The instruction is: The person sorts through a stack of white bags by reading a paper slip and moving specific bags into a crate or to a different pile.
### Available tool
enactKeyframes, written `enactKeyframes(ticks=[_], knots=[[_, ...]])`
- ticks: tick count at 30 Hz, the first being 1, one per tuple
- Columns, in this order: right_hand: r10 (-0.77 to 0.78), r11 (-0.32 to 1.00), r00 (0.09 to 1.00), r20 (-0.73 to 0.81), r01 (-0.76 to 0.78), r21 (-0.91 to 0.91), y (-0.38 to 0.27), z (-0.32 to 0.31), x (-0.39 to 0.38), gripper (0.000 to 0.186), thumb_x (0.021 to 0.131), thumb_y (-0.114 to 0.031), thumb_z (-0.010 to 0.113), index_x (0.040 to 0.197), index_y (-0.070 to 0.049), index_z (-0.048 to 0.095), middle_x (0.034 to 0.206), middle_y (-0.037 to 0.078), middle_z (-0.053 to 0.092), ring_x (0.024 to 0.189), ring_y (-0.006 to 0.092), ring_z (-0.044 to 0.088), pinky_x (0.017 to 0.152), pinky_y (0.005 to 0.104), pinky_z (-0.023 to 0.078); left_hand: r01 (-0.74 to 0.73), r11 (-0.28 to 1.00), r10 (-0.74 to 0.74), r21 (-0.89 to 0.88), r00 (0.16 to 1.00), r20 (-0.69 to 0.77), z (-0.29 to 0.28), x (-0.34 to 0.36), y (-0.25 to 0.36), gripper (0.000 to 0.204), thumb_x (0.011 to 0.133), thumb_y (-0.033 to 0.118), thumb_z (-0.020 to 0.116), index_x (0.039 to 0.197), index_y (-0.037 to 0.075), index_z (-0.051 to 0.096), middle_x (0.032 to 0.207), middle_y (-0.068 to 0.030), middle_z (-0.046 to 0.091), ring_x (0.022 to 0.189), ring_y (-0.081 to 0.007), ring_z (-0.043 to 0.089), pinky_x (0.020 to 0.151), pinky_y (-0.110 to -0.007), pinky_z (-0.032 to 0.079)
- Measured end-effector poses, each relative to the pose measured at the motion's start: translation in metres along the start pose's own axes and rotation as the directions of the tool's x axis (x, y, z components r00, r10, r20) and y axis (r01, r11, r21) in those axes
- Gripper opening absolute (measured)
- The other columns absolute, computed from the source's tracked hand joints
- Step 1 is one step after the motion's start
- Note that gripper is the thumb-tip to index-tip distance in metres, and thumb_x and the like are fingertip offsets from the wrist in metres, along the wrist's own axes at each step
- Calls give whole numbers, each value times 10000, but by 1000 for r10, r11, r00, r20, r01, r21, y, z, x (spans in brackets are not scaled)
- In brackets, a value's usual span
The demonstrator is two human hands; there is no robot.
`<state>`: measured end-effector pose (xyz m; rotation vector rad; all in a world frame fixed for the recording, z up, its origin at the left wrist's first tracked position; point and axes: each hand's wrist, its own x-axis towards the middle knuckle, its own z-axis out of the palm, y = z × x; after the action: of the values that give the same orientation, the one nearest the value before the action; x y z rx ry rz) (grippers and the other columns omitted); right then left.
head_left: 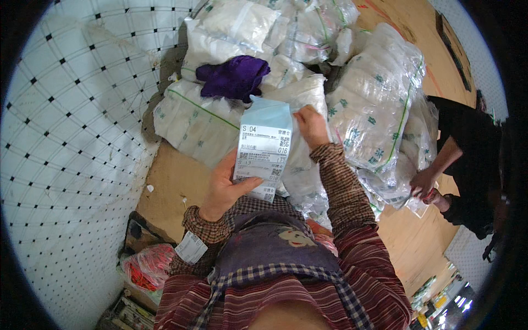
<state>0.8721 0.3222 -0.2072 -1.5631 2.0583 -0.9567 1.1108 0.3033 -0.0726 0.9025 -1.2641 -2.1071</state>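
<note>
A strip of white printed labels (pixel 263 146) on pale blue backing hangs in front of my apron. My left hand (pixel 223 187) grips its lower left side, thumb across the front. At the upper right edge of the backing, my right hand (pixel 312 126) has its fingers pinched together. A separate white label (pixel 191 248) rests at my left sleeve. Just beyond the strip, a white plastic-wrapped bag (pixel 308 93) leans among others, and a crumpled purple cloth (pixel 234 78) lies on the pile.
Several clear-wrapped white bundles (pixel 379 93) with green straps fill the far side. A white wall padded with dark-dotted netting (pixel 82 137) rises at left. At right, a person in black (pixel 467 154) handles something small. Red material in a clear bag (pixel 147 267) sits lower left.
</note>
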Motion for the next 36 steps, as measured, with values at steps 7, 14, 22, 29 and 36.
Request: enactKeyframes(ticks=[7,14,22,29,36], knots=[[-509,856,860,39,511,-80,-139,-55,-20,413,591,-190,706,976,-95,590,908,53,529,869,227,488,701,349,382,31,963,-17,267,998,-57,-25,-22,-16,411,727,12,601,1116,-15,475,976,-105,574,880,-129,540,757,-261,427],[-194,914,888,417,10,406,-139,-24,-75,164,727,-98,610,879,-35,605,799,49,589,738,160,543,647,283,410,188,865,-258,465,962,91,-35,-62,-32,366,711,105,630,1021,-45,505,895,-133,568,789,-219,545,722,-287,422],[-53,853,960,273,-98,512,-134,-17,-30,261,722,-180,648,896,8,600,822,124,595,743,225,555,680,319,445,447,891,-435,79,891,-132,-87,-108,-43,322,734,42,613,1044,-1,537,914,-42,599,832,-111,546,752,-261,435],[-239,939,880,412,101,329,-170,27,-72,260,694,-168,642,890,-11,575,809,108,553,722,260,526,627,306,421,271,949,-264,163,962,-64,-62,-90,-48,362,733,35,602,1077,-8,496,942,-35,558,856,-100,510,739,-247,416],[603,88,634,484,-656,750,-132,22,-60,119,793,-92,572,812,21,605,716,15,586,632,102,519,576,251,426,391,921,-385,9,911,-146,-64,-82,-54,412,712,32,606,1104,7,482,954,-48,577,860,-130,537,764,-279,424]])
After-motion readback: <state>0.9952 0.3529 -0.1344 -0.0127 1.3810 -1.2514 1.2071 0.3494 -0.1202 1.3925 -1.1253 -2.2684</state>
